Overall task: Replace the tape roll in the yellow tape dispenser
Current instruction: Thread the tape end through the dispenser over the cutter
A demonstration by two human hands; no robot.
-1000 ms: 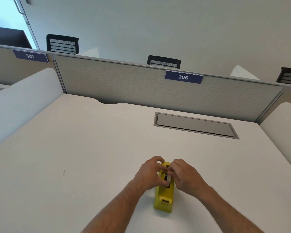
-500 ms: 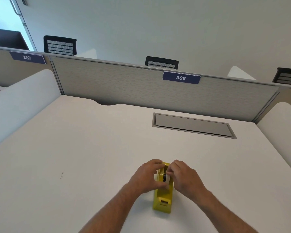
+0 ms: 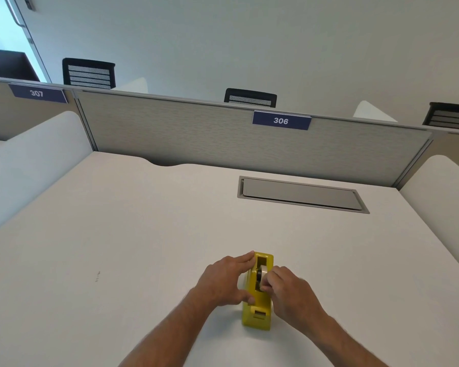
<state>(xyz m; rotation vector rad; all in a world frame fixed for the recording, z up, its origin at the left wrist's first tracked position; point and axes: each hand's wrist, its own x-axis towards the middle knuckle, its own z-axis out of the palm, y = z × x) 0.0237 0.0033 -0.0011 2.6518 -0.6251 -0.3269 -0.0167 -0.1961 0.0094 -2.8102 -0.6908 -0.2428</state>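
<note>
The yellow tape dispenser [image 3: 257, 315] stands on the white desk [image 3: 117, 247] near its front edge, cutter end toward me. A white tape roll [image 3: 262, 274] with a dark core sits down in the dispenser's slot. My left hand [image 3: 223, 282] rests against the dispenser's left side, fingers laid along its wall and thumb by its lower edge. My right hand [image 3: 286, 292] is at the right side with its fingertips pinched on the tape roll. Part of the roll is hidden by those fingers.
A grey cable hatch [image 3: 302, 194] is set into the desk at the back right. A grey partition [image 3: 223, 139] with a blue "306" sign [image 3: 281, 120] closes the far edge. White side dividers [image 3: 24, 165] flank the desk. Black chair backs show behind the partition.
The tape roll has gone from raised above the dispenser down into its slot. My left hand has shifted from the roll to the dispenser's left side; my right hand stays on the roll.
</note>
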